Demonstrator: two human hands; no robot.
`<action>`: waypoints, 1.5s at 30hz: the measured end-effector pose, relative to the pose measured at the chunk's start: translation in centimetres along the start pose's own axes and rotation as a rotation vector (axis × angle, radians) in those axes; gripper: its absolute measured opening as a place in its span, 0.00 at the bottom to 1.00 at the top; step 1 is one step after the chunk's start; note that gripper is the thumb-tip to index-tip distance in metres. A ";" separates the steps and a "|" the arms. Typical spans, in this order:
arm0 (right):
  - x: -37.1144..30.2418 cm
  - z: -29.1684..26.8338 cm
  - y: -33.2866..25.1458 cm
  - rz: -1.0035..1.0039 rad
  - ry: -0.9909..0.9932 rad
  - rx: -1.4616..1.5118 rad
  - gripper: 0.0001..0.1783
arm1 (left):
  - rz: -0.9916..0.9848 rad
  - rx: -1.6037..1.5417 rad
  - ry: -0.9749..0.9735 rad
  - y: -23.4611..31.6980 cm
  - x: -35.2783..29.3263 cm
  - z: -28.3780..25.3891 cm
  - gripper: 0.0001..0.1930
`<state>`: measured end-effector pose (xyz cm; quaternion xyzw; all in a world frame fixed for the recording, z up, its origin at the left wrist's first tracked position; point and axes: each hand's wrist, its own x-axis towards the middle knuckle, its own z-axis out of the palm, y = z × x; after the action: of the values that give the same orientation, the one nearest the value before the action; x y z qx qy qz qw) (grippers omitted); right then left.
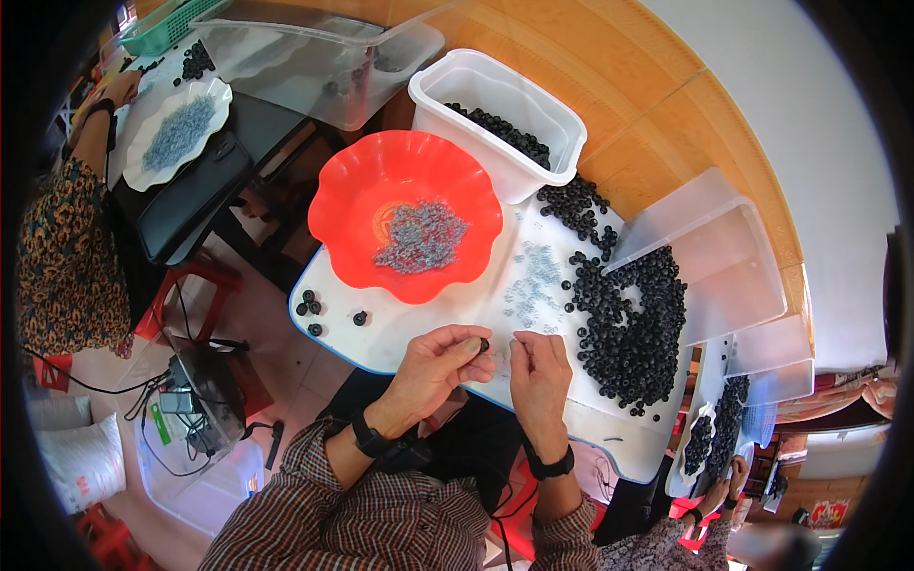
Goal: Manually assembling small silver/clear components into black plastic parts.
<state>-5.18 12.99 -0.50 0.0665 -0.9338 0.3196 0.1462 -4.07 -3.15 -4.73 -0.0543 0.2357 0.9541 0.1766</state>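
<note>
Over the white table (433, 324), the left hand (428, 373) pinches a round black piece (484, 345); the right hand (540, 383) curls, contents unclear. A scalloped red bowl (352, 209) holds translucent bits (425, 238), a white tub (462, 152) black ones (506, 133).

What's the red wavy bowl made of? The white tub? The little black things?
Red wavy bowl: probably shiny plastic, since its thin rippled wall catches light. White tub: likely plastic too, smooth with a rounded, molded-looking rim. Little black things: plastic or rubber, maybe; dark with tiny highlights, too small to tell.
</note>
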 end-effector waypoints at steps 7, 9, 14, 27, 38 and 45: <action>-1.1 -1.4 -3.6 -0.075 -0.055 0.110 0.07 | 0.018 0.046 0.000 -0.2 -0.1 -0.2 0.13; -1.2 -1.4 -3.6 -0.090 -0.063 0.115 0.07 | 0.016 0.056 0.001 -0.3 -0.2 -0.1 0.13; -1.4 -1.5 -3.3 -0.156 -0.092 0.035 0.12 | 0.010 0.094 -0.010 -0.5 -0.3 0.0 0.13; -1.7 -2.5 -4.5 -0.154 -0.196 -0.140 0.09 | 0.015 0.415 -0.016 -0.5 -0.7 0.5 0.12; -2.4 -2.3 -3.7 0.161 -0.127 0.437 0.09 | -0.092 -0.023 -0.133 -0.3 -0.4 -0.7 0.14; -2.5 -2.6 -4.6 0.062 -0.164 0.329 0.09 | -0.108 0.013 -0.107 -0.2 -0.6 -0.2 0.13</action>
<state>-1.20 11.08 3.31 0.0864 -0.8794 0.4658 0.0467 -3.48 -3.27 -4.91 -0.0147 0.2287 0.9433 0.2403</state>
